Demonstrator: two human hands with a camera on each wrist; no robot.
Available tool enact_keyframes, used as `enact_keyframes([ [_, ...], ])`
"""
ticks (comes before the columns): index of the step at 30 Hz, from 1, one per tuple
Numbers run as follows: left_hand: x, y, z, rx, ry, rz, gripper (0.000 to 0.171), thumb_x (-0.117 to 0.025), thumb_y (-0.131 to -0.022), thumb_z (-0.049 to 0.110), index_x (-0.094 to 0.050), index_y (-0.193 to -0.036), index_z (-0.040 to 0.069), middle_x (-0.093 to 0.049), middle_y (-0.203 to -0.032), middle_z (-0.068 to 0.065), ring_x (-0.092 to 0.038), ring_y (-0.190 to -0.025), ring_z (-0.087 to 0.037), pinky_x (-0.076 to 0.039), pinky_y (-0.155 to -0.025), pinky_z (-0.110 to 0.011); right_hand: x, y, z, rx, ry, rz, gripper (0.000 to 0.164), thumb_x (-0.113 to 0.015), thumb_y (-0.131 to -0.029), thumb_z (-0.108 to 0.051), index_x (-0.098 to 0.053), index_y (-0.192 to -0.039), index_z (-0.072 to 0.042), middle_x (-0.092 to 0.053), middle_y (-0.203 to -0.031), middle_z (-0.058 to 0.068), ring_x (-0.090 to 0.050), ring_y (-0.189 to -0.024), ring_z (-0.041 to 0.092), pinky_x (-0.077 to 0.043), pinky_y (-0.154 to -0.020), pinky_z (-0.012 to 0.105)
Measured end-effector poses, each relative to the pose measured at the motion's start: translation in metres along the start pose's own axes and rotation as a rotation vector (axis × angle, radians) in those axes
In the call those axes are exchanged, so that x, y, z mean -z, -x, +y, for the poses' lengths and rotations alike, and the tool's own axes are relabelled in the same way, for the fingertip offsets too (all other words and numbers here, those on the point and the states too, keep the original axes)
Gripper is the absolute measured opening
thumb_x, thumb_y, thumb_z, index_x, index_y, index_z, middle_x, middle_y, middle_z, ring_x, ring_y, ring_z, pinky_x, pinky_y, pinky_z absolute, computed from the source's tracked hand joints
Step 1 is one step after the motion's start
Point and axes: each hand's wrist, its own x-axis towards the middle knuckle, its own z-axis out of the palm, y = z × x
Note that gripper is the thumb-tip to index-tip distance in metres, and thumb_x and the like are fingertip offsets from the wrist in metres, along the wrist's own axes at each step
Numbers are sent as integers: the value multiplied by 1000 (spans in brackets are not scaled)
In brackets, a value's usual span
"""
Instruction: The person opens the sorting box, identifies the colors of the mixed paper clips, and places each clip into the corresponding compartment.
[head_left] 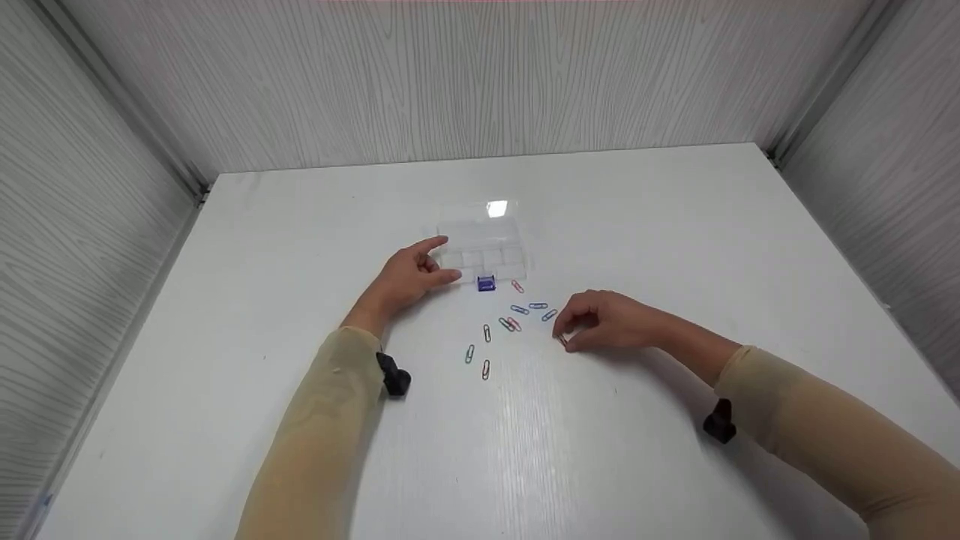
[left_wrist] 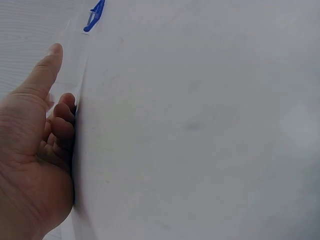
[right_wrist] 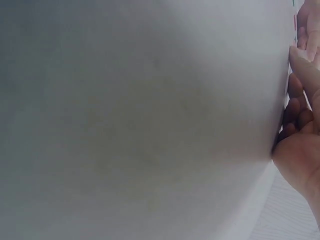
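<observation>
A clear plastic compartment box [head_left: 501, 259] stands with its lid raised at the back, a blue latch [head_left: 486, 283] on its front. Beside its left side is my left hand [head_left: 409, 276], thumb and index finger stretched out to the box and the other fingers bent under. In the left wrist view, the left thumb [left_wrist: 44, 72] lies straight along the clear plastic. My right hand [head_left: 606, 321] is low over the table, right of the scattered clips, pinching a paper clip [head_left: 562, 340] between thumb and fingertips. The right wrist view hides that clip.
Several coloured paper clips lie in front of the box, among them a red one [head_left: 517, 286], a blue one [head_left: 519, 309], a black one [head_left: 487, 333] and a green one [head_left: 469, 353]. The white table [head_left: 637, 465] is bounded by pale wood-grain panels [head_left: 480, 82].
</observation>
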Motion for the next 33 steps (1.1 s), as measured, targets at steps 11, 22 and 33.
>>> enact_keyframes([
  [11, 2, 3, -1, 22, 33, -10, 81, -84, -93, 40, -46, -162, 24, -60, -100, -5, -54, -88, -21, -43, -90, -35, -1, 2, -3, -30, -39, -6, 19, -84, -93, -15, -77, -109, -23, -71, -112, -5, -62, -111, 20, -48, -103, 36],
  [22, 2, 7, 0, 17, 12, -6, 80, -84, -93, 41, -47, -162, 24, -60, -100, -4, -53, -88, -20, -43, -88, -34, -4, 1, 1, -52, -97, -9, 18, -81, -95, -12, -79, -109, -23, -73, -110, -2, -62, -108, 23, -48, -100, 37],
  [33, -1, 6, -3, 22, 18, -7, 80, -84, -93, 41, -47, -162, 24, -60, -99, -4, -54, -89, -20, -44, -89, -33, -4, 2, 0, -107, -112, 31, 11, -80, -97, -24, -80, -108, -23, -73, -112, -2, -60, -104, 24, -48, -88, 35],
])
